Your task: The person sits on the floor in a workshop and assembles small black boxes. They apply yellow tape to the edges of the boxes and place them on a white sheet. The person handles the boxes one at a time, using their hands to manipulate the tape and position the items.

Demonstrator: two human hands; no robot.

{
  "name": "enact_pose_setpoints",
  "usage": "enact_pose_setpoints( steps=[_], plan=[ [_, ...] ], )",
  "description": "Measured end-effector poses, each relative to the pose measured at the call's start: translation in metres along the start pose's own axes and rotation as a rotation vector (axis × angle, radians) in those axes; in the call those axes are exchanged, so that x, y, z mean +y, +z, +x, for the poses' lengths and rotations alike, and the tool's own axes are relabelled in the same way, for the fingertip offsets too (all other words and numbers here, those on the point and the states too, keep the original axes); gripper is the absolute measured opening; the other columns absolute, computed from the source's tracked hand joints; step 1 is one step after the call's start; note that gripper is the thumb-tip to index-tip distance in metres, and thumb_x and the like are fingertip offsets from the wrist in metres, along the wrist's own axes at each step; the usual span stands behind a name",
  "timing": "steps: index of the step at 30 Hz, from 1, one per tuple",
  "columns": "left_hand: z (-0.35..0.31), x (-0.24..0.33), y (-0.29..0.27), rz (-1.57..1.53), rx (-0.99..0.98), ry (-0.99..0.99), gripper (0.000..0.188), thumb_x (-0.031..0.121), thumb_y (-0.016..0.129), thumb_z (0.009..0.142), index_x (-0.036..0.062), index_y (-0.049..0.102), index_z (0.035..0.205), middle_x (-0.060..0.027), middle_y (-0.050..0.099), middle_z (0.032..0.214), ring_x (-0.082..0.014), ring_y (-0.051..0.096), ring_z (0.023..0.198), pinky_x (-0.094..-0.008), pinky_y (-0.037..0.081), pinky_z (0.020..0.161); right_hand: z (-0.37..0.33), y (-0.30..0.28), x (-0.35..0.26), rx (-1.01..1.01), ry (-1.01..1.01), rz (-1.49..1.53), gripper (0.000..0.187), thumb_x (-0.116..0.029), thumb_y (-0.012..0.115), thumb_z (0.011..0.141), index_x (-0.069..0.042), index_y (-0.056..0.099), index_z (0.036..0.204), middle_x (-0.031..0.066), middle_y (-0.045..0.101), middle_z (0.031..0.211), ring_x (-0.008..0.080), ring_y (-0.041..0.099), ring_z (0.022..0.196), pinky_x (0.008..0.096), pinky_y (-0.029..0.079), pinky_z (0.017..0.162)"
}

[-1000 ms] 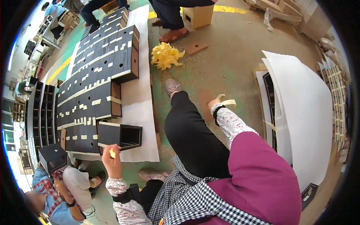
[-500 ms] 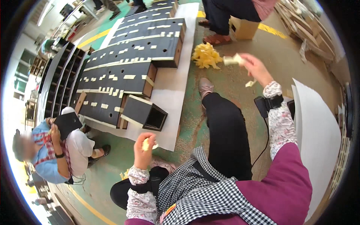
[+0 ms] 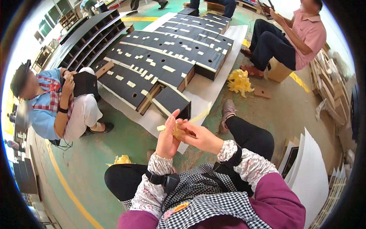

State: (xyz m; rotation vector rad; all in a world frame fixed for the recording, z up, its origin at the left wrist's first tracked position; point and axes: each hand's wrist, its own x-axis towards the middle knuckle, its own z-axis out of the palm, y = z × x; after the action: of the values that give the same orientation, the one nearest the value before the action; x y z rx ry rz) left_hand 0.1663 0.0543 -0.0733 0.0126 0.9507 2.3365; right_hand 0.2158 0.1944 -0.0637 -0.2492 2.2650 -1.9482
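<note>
The left hand (image 3: 166, 138) and the right hand (image 3: 198, 137) are meeting above the person's lap, both pinching a strip of yellowish tape (image 3: 179, 131) between the fingertips. A small black box (image 3: 172, 102) is lying just beyond on the white sheet (image 3: 213, 82).

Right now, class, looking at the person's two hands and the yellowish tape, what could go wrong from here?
1. The left hand and right hand pinch a crumpled tape piece together; it may stick to the fingers.
2. Its loose strip dangles near the black box and could catch there.
</note>
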Motion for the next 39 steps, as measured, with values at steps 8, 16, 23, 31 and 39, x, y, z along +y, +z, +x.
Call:
enact_pose_setpoints(
  steps=[8, 16, 23, 31, 39],
  plan=[
    [0.014, 0.007, -0.038, -0.022, 0.224, 0.052, 0.037, 0.048, 0.047, 0.089, 0.0105, 0.051, 0.087, 0.0056, 0.034, 0.057, -0.0064, 0.035, 0.049, -0.021, 0.032, 0.045, 0.008, 0.011, 0.005, -0.188, 0.19, 0.033, 0.042, -0.034, 0.061, 0.084, -0.006, 0.054, 0.115, 0.002, 0.057, 0.068, 0.0076, 0.052, 0.058, 0.0247, 0.043, 0.052],
    [0.021, 0.03, -0.054, -0.083, 0.292, 0.256, 0.028, 0.038, 0.047, 0.088, 0.0105, 0.053, 0.089, 0.0018, 0.048, 0.067, -0.0105, 0.05, 0.058, -0.0244, 0.045, 0.056, 0.004, -0.022, 0.003, -0.184, 0.242, 0.182, 0.035, -0.034, 0.061, 0.084, -0.002, 0.06, 0.099, -0.0047, 0.053, 0.067, 0.0038, 0.048, 0.059, 0.0189, 0.04, 0.054],
    [0.025, -0.023, -0.04, -0.164, 0.127, -0.022, 0.029, 0.024, 0.045, 0.087, 0.0026, 0.053, 0.105, -0.0084, 0.057, 0.095, -0.0206, 0.055, 0.088, -0.0342, 0.043, 0.086, 0.009, -0.042, 0.017, 0.06, -0.147, 0.408, 0.021, -0.025, 0.051, 0.091, -0.008, 0.061, 0.096, 0.0063, 0.059, 0.105, 0.017, 0.045, 0.114, 0.0317, 0.029, 0.101],
    [0.035, -0.085, -0.063, 0.06, 0.195, -0.27, 0.043, 0.036, 0.051, 0.089, 0.0039, 0.045, 0.118, -0.0057, 0.049, 0.116, -0.0188, 0.044, 0.112, -0.0347, 0.036, 0.095, 0.005, -0.082, 0.009, 0.313, -0.051, 0.768, 0.019, -0.027, 0.054, 0.09, -0.008, 0.053, 0.086, -0.0029, 0.051, 0.066, 0.0016, 0.044, 0.049, 0.0146, 0.035, 0.044],
    [0.087, -0.071, -0.054, -0.167, 0.36, 0.044, 0.042, 0.034, 0.046, 0.093, 0.0038, 0.042, 0.122, -0.0064, 0.046, 0.125, -0.0176, 0.04, 0.119, -0.0328, 0.033, 0.097, 0.012, -0.058, 0.043, 0.253, 0.03, -0.343, 0.024, -0.022, 0.057, 0.085, -0.001, 0.055, 0.096, 0.0069, 0.057, 0.077, 0.0146, 0.055, 0.068, 0.0282, 0.045, 0.062]
  ],
)
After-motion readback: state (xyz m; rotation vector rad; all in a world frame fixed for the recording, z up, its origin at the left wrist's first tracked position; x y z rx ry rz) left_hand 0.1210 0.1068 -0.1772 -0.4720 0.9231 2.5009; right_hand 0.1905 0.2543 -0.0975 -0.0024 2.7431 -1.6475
